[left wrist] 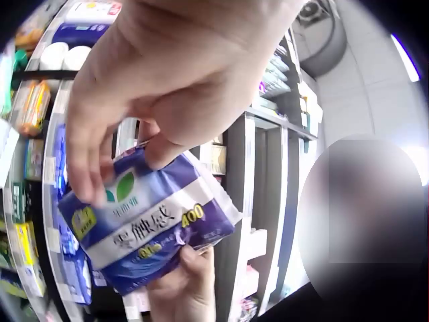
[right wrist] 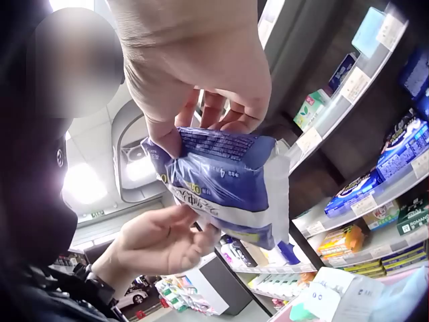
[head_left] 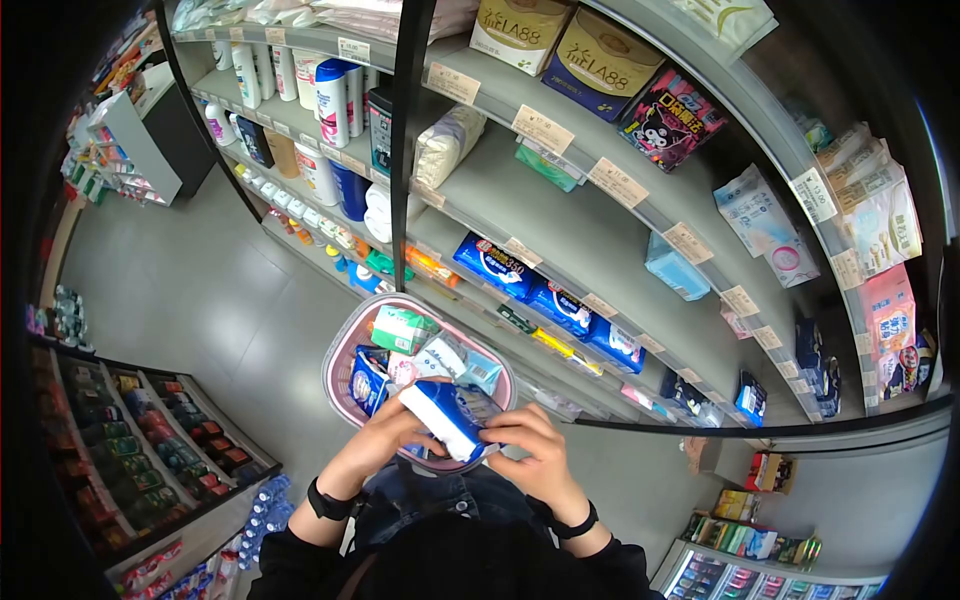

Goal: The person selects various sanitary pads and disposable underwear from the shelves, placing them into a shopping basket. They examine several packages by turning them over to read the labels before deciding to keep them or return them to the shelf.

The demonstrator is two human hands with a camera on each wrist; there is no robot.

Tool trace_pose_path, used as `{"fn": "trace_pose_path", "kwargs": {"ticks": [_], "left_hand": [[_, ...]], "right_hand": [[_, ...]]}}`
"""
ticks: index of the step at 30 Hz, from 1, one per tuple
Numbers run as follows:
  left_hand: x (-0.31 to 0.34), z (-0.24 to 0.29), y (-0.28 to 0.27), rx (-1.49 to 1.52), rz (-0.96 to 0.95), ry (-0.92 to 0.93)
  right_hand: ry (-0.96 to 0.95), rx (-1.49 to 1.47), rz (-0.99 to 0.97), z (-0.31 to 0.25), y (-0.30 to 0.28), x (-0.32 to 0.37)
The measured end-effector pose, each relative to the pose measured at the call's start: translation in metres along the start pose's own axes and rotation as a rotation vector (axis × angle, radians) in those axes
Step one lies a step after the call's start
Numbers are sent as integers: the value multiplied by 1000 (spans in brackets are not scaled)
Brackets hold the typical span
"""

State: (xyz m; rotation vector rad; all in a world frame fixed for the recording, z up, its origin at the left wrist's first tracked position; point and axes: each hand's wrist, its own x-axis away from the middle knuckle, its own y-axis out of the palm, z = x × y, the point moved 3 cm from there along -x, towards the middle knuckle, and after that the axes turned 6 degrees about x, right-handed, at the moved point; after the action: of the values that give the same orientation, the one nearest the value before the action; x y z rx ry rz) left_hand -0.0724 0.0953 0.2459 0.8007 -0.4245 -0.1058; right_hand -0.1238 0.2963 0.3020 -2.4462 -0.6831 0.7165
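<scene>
Left hand [head_left: 385, 440] and right hand [head_left: 535, 455] are jointly clamped on a blue-and-white sanitary-pad packet [head_left: 450, 418] above the pink basket's near rim [head_left: 437, 467].

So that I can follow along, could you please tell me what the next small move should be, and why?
Probably lower the blue package into the pink basket: the left hand and right hand hold it near the rim, and other packs lie inside.

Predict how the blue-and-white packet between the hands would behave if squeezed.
The packet would probably give: its wrapper is creased. It looks light, held by fingertips. The glossy film might slip slightly.
</scene>
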Motion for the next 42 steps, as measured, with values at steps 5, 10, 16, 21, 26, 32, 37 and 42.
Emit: {"fn": "trace_pose_path", "kwargs": {"ticks": [5, 10, 16, 21, 26, 32, 37, 42], "left_hand": [[3, 4, 9, 73, 16, 84], [2, 9, 4, -537, 189, 301], [4, 9, 11, -348, -1, 155], [1, -3, 10, -245, 188, 215], [0, -10, 6, -199, 131, 226], [13, -7, -6, -219, 173, 231], [28, -11, -25, -205, 264, 264], [40, -20, -39, -164, 347, 229]], "right_hand": [[-45, 104, -65, 0, -3, -3], [103, -60, -110, 19, -4, 4], [476, -437, -178, 58, -5, 12], [636, -852, -317, 54, 0, 2], [613, -801, -377, 62, -6, -11], [518, -614, 78, 87, -65, -49], [512, -257, 384, 143, -133, -96], [511, 2, 458, 187, -169, -148]]}}
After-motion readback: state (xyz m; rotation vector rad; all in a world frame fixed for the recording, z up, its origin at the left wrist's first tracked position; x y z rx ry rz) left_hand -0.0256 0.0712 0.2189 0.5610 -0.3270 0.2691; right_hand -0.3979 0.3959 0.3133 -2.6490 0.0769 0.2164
